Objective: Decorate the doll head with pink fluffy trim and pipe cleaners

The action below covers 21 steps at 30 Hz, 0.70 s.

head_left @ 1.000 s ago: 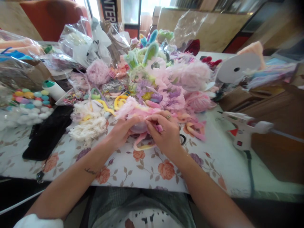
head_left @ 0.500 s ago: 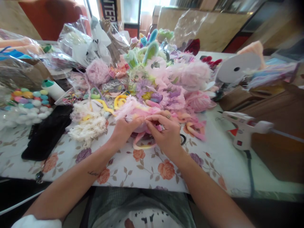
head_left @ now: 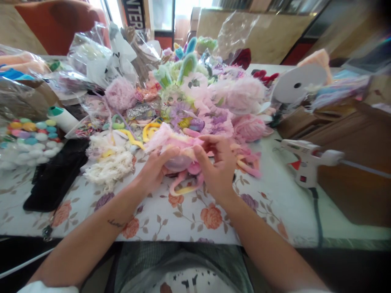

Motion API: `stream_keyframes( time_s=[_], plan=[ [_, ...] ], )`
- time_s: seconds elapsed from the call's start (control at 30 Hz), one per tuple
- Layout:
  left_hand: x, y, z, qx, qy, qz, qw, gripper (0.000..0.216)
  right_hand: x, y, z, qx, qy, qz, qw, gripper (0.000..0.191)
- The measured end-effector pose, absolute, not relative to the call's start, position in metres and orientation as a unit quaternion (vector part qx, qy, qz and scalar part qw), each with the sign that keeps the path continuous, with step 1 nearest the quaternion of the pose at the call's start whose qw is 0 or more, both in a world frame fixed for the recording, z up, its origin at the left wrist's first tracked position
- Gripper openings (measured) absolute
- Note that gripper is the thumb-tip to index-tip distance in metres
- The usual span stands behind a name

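A fluffy pink craft piece (head_left: pixel 174 142) lies between my hands, with a pale, smooth rounded part (head_left: pixel 178 163) showing at its front. My left hand (head_left: pixel 155 167) is closed around its left side, thumb lying along the front. On the other side, my right hand (head_left: pixel 219 165) grips the pink fuzzy edge between thumb and fingers. Below the piece hangs a pink-and-yellow fuzzy loop (head_left: pixel 183 190), close to the flowered tablecloth (head_left: pixel 149 224). Its underside is hidden by my hands.
A hot glue gun (head_left: pixel 305 156) rests at right beside a cardboard box (head_left: pixel 357 162). White yarn (head_left: pixel 106 169), a black phone-like slab (head_left: pixel 56 179) and bagged pompoms (head_left: pixel 33 138) lie at left. Behind stand a doll with green bunny ears (head_left: pixel 175 97) and pink yarn (head_left: pixel 250 127).
My fingertips, together at the middle before, have moved apart, and my right thumb and fingers have spread wider. More of the pale rounded part shows. The view has shifted slightly.
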State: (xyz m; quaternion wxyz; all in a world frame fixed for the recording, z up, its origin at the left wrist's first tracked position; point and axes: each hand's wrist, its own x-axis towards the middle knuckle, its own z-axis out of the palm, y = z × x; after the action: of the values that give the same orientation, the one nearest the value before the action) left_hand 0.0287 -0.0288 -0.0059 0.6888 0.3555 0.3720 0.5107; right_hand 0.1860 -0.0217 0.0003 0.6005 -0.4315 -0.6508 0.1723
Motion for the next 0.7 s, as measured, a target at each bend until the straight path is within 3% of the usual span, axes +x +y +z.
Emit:
stream_keyframes(
  time_s=[0.1, 0.17, 0.23, 0.57, 0.7],
  plan=[
    [0.024, -0.027, -0.006, 0.316, 0.358, 0.496, 0.725, 0.028, 0.194, -0.012, -0.002, -0.443, -0.630, 0.209, 0.602, 0.047],
    [0.023, -0.026, -0.004, 0.289, 0.342, 0.500, 0.741, 0.029, 0.198, -0.005, -0.004, -0.441, -0.629, 0.296, 0.567, 0.070],
    [0.023, -0.026, -0.001, 0.276, 0.325, 0.502, 0.753, 0.034, 0.198, -0.002, -0.005, -0.419, -0.630, 0.399, 0.518, 0.080],
    [0.020, -0.025, -0.006, 0.359, 0.367, 0.431, 0.742, 0.062, 0.191, -0.005, -0.009, -0.335, -0.551, 0.586, 0.490, 0.062],
    [0.012, -0.022, -0.003, 0.435, 0.474, 0.458, 0.614, 0.058, 0.200, -0.006, -0.010, -0.320, -0.500, 0.624, 0.508, 0.052]
  ],
)
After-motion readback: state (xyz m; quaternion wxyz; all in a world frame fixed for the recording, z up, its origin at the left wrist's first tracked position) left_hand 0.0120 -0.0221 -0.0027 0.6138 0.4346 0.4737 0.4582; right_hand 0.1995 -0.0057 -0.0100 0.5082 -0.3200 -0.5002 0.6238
